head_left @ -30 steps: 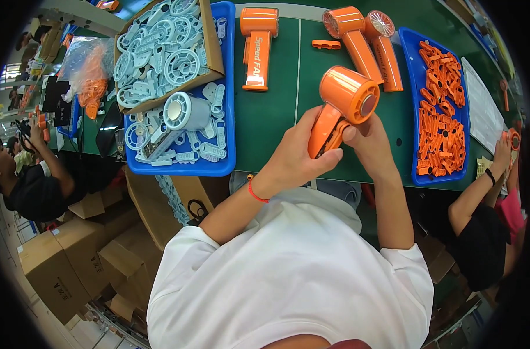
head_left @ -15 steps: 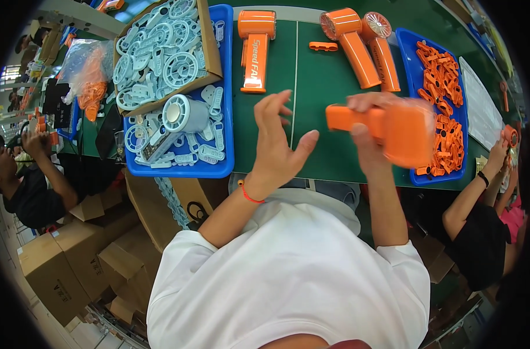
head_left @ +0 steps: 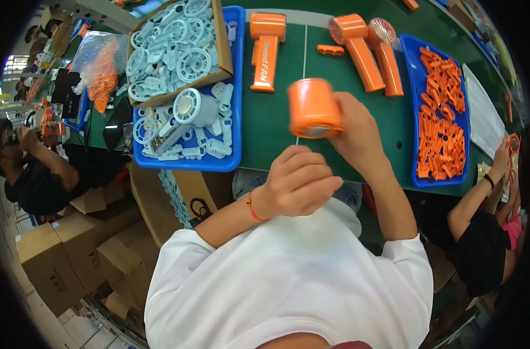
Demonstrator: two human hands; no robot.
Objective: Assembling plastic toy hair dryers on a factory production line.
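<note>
An orange handheld fan point(head_left: 313, 104) is in my right hand point(head_left: 358, 131), raised over the green table. Its round head points left and toward me, with a greyish disc on the lower end; the handle is hidden behind my fingers. Just below the fan, in front of my chest, my left hand point(head_left: 302, 185) is closed with its fingers curled in, apart from the fan. What lies inside those fingers, if anything, is hidden. Farther back lie one orange fan point(head_left: 266, 55) on the left and two more fans point(head_left: 361, 55) on the right, near a small orange clip-like part point(head_left: 330, 50).
At left, a blue tray point(head_left: 236, 116) carries pale blue parts and a cardboard box point(head_left: 221, 75) of pale blue rings. Another blue tray point(head_left: 416, 134) of small orange parts stands at right. Cartons point(head_left: 61, 262) are stacked lower left. People work on both sides.
My right hand has brought the fan left and turned it, so the head now faces left. My left hand has gone from spread fingers to closed and dropped nearer my chest.
</note>
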